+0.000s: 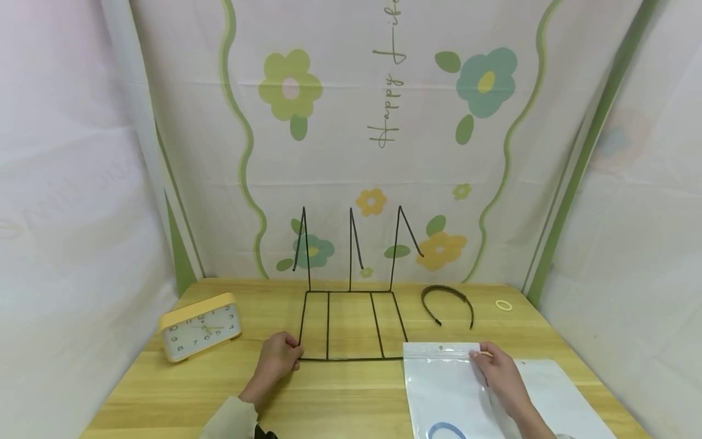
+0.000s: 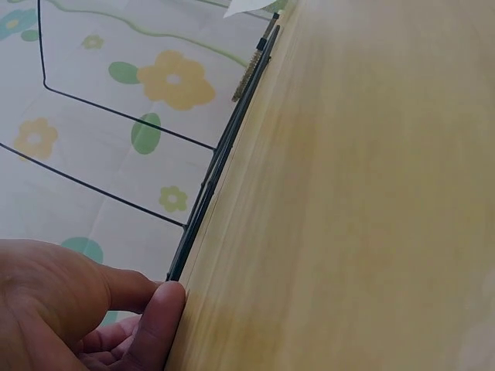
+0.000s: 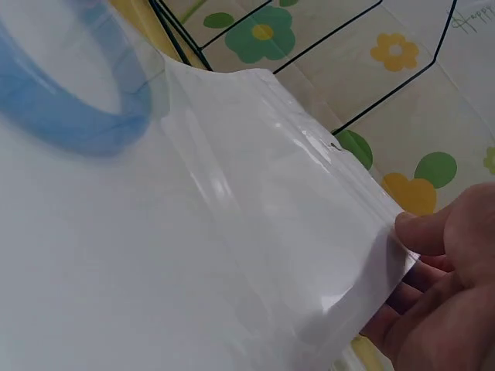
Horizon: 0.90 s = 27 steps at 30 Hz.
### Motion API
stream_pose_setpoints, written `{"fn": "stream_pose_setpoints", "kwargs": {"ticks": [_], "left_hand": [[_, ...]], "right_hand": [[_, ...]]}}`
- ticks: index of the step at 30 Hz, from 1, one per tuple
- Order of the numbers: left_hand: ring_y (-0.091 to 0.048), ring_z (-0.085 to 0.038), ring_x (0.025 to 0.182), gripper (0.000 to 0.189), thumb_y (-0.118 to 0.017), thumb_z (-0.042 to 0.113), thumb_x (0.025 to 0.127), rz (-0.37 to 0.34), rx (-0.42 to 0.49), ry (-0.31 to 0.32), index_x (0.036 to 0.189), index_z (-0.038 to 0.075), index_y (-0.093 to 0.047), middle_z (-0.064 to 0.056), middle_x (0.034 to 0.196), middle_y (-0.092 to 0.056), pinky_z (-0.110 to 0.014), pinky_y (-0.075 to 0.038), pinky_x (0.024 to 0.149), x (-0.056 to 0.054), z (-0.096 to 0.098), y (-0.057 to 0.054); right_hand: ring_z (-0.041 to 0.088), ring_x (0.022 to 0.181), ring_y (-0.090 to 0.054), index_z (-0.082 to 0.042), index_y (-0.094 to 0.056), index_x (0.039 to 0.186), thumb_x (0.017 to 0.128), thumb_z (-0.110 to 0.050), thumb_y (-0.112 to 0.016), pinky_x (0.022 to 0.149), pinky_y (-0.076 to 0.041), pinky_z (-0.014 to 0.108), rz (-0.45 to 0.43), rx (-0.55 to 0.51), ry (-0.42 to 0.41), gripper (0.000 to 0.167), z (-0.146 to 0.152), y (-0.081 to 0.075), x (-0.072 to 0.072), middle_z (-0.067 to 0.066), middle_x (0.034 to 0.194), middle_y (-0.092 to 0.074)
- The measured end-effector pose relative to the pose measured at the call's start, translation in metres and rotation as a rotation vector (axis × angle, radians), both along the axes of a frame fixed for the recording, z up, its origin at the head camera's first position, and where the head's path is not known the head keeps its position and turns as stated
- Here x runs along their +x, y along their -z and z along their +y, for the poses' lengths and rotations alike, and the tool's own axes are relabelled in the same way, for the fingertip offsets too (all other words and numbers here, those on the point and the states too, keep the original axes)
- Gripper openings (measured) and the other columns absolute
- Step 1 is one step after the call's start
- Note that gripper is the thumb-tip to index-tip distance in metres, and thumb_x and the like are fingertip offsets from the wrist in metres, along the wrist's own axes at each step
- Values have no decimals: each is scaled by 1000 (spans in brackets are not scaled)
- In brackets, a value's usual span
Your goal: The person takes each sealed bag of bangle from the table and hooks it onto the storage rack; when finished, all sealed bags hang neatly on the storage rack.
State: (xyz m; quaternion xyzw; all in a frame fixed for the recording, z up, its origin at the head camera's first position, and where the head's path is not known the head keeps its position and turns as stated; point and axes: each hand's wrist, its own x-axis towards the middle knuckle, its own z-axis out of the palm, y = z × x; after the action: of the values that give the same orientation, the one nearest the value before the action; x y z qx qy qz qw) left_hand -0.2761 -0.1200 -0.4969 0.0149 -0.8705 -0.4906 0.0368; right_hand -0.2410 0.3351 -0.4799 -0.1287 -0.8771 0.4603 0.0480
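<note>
My left hand (image 1: 276, 360) pinches the front left corner of a black wire rack (image 1: 328, 326) between thumb and finger. Flat on the wooden table lies the rack's base, while three bent wire prongs rise from its back edge. My right hand (image 1: 504, 378) holds the upper right corner of a white, shiny zip bag (image 1: 444, 384), thumb on top. The bag's top left corner overlaps the rack's front right corner in the head view. A blue ring (image 3: 128, 131) shows at the bag's lower part, blurred in the right wrist view; whether it is inside cannot be told.
A yellow alarm clock (image 1: 200, 329) leans back at the left. Behind the bag lie a dark headband (image 1: 446, 288) and a small pale yellow ring (image 1: 503, 310). Another white bag (image 1: 565, 390) lies at the right edge. Printed fabric walls enclose the table.
</note>
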Motion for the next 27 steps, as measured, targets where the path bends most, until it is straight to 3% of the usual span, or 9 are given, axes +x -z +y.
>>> {"fn": "stream_pose_setpoints", "kwargs": {"ticks": [6,12,18,23,27], "left_hand": [[-60,-12,52,10,-68,2,87,20,-13,-2,93,-2,-62,-6,69,-62,-21,-45,46,2,-2,2],[-60,-12,52,9,-68,1,86,29,-13,4,91,-2,-61,-7,69,-62,-23,-46,47,3,-3,3],[-60,-12,52,9,-68,2,86,50,-17,11,91,-2,-62,-6,68,-63,-24,-46,47,-1,-2,2],[-60,-12,51,10,-69,2,86,50,-8,13,90,-1,-61,-6,68,-62,-23,-46,47,-2,-1,4],[-60,-12,51,9,-69,3,86,32,-3,17,90,0,-61,-5,67,-62,-23,-45,46,-2,-2,8]], "right_hand": [[14,61,-48,1,-63,99,97,-18,-58,52,-43,27,-52,-137,-35,20,-5,-6,4,0,68,-53],[12,61,-46,2,-65,97,96,-20,-61,55,-45,25,14,-259,-46,22,-15,-30,14,-3,65,-49],[11,67,-64,6,-67,102,96,-19,-63,62,-55,28,205,-424,-137,26,-34,-64,28,-1,76,-69],[11,73,-69,-2,-70,95,98,-9,-57,62,-56,27,383,-579,-310,15,-52,-83,35,0,86,-74],[8,72,-67,-6,-72,91,98,2,-52,59,-53,22,507,-707,-455,22,-71,-94,40,0,84,-73]]}}
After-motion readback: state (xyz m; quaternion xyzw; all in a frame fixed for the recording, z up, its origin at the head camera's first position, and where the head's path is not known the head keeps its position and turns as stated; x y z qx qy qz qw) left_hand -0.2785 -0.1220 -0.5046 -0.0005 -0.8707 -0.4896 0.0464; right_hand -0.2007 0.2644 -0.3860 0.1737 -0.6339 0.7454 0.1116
